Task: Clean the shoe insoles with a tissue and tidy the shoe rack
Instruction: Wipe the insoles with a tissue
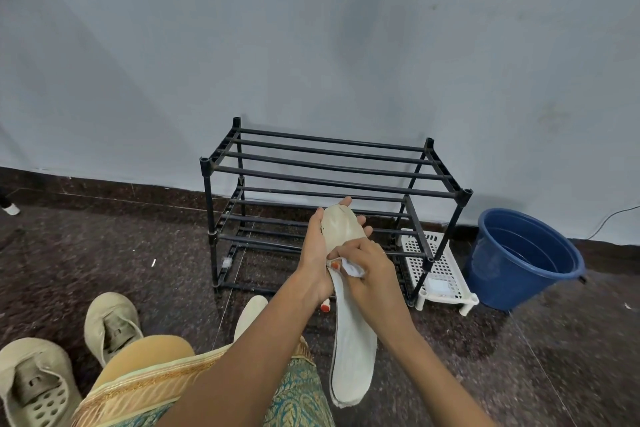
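**Before the shoe rack point(332, 173): insole point(353, 340) gripped, tissue point(353, 269) pressed on it**

Holds the pale insole upright with left hand point(317, 253), thumb on its left edge, fingers nearly straight behind the toe end. Pinches the crumpled tissue in curled right hand point(372, 270), presses it on the insole's middle.

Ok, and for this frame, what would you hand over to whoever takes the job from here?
Left hand grips the insole at its upper end, fingers behind it.
Right hand pinches the tissue against the insole's middle.
The shoes lie on the floor at the person's left; the shoe rack holds nothing.
Done: wiping has begun.
Left: finish this insole, probably wipe the pale piece by the knee, then set the shoes on the rack.
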Demonstrator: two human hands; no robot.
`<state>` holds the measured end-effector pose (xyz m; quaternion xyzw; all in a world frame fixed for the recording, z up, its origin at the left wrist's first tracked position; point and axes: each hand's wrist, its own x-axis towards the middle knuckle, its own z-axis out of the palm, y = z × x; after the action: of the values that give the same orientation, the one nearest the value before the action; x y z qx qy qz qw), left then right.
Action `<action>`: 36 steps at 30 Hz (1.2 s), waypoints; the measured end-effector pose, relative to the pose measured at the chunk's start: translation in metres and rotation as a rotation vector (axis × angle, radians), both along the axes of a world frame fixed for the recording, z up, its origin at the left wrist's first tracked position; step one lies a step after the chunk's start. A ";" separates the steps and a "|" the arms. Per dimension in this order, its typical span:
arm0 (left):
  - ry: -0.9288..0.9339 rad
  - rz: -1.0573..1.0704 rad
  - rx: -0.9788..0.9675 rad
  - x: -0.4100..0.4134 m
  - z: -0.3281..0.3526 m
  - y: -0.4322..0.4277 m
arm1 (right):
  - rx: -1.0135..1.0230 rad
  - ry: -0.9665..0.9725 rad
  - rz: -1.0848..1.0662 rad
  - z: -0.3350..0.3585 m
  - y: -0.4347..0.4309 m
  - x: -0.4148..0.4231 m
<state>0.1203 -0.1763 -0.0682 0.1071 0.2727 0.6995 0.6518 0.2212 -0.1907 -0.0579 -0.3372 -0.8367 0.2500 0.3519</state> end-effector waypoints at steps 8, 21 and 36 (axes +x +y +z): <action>0.004 0.018 -0.005 0.000 -0.001 -0.001 | 0.000 -0.016 0.001 -0.002 -0.001 -0.001; 0.010 0.004 -0.021 0.003 0.002 -0.003 | 0.030 -0.053 -0.031 -0.004 -0.003 0.005; 0.016 0.056 -0.023 0.000 0.000 -0.001 | 0.071 -0.086 0.012 -0.010 -0.005 0.011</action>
<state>0.1202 -0.1771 -0.0683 0.0973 0.2889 0.7134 0.6309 0.2325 -0.1960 -0.0680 -0.3298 -0.8613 0.2074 0.3260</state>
